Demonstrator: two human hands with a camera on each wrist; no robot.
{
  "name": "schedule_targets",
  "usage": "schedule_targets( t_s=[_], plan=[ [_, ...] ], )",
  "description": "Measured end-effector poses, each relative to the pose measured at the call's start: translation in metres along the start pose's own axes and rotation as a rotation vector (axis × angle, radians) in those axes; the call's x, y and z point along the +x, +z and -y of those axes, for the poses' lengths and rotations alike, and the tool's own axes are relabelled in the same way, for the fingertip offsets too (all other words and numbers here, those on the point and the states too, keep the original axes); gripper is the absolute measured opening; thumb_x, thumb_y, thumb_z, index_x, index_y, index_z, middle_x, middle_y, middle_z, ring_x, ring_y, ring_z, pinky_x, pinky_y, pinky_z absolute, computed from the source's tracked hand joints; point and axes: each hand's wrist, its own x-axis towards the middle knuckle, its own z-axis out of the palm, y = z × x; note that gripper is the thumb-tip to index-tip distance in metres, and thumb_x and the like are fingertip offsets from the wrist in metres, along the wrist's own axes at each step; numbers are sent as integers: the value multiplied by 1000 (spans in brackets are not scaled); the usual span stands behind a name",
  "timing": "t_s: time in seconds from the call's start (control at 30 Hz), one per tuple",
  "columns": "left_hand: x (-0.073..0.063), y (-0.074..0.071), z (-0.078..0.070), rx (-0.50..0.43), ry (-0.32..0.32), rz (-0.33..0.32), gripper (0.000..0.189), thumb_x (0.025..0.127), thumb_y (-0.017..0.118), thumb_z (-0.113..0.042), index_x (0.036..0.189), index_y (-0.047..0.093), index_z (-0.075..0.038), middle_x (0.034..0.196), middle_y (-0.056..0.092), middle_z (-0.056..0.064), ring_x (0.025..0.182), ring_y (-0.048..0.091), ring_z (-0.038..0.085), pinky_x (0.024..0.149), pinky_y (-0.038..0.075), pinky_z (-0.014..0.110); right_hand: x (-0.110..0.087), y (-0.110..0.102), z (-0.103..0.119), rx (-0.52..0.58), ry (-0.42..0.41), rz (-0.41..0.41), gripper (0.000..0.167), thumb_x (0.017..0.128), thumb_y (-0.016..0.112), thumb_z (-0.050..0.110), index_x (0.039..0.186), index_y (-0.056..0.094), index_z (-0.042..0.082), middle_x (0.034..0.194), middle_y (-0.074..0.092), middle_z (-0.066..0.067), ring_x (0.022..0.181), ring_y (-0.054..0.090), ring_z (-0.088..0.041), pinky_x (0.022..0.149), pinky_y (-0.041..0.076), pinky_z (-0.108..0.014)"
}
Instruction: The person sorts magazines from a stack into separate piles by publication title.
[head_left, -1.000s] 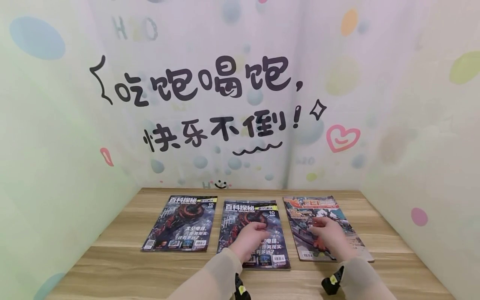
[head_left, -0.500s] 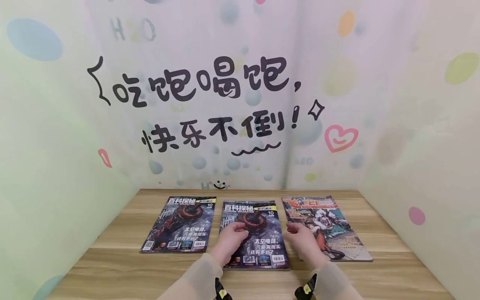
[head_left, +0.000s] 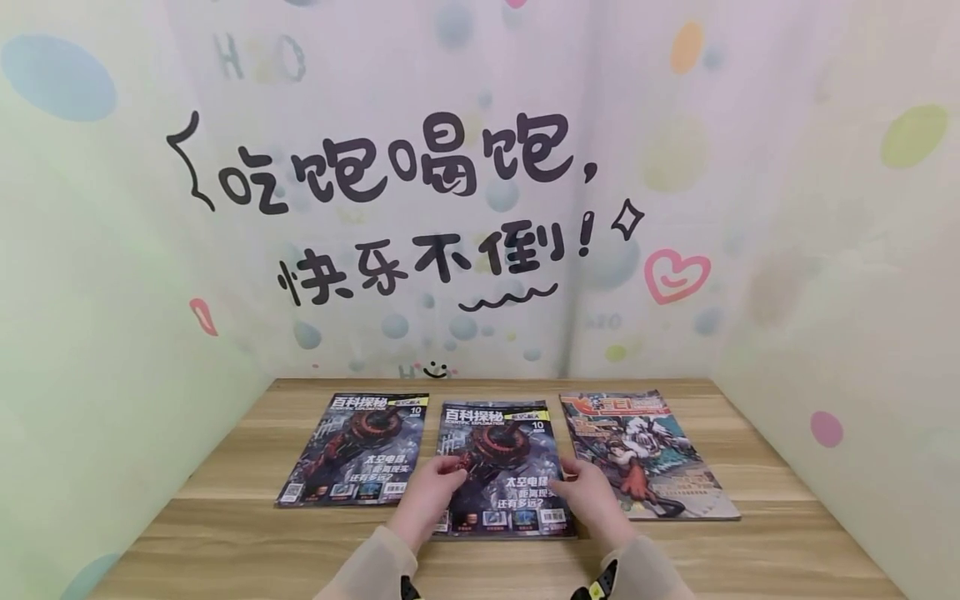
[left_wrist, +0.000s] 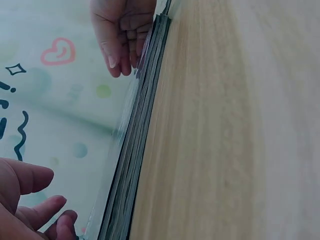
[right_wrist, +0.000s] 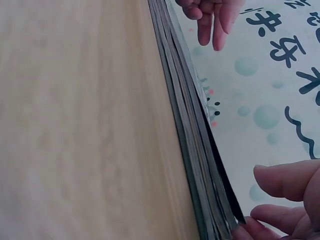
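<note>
In the head view, a dark Scientific Exploration magazine (head_left: 498, 450) lies flat on top of a pile, with another cover's edge peeking out behind it. My left hand (head_left: 429, 497) is at the pile's left side, over its lower left part, and my right hand (head_left: 596, 497) is at its right side. From the left wrist, the layered spine edge (left_wrist: 135, 140) of the pile shows, with the left thumb and fingers (left_wrist: 37, 177) spread apart. In the right wrist view, the right thumb (right_wrist: 280, 181) stands off the pile while a fingertip meets its corner.
A matching magazine (head_left: 352, 454) lies to the left. On the right is a comic-style magazine (head_left: 648, 458) with a red title. The wooden table (head_left: 225, 542) runs back to a printed curtain wall (head_left: 517, 333), with side walls left and right.
The right hand has moved left, from over the right magazine to the middle pile's right side. The left hand has slid left and down, from the middle cover to the pile's left side.
</note>
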Motion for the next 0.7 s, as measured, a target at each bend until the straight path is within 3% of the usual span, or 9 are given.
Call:
schedule_targets(
  t_s=[0.13,0.37,0.5,0.7],
  plan=[
    [-3,-4,3,17,-13,-14,38,92,59,-13,123,58,10,123,56,27,110,56,39,91,47,50,-1,4,-1,27,28,10,55,83,69,7,131,51,-11,127,55,-27,108,56,-35,91,46,-50],
    [-8,-2,9,90,-22,-65,37,85,66,-11,118,64,5,128,46,33,122,37,50,100,33,59,-3,8,-2,-12,-12,22,56,80,72,5,128,51,-15,128,52,-32,121,47,-44,98,40,-56],
    [-10,-1,14,153,-20,-105,37,79,70,-7,114,67,1,123,49,27,119,32,50,100,26,62,-6,10,-4,-37,-24,3,55,77,73,2,125,53,-16,128,50,-34,122,45,-45,99,39,-56],
    [-12,0,20,191,25,-150,38,69,68,3,107,70,1,111,51,18,110,39,43,94,31,55,-9,13,-7,-92,-44,-38,54,77,74,4,123,55,-16,124,49,-32,118,46,-46,98,39,-55]
  ],
)
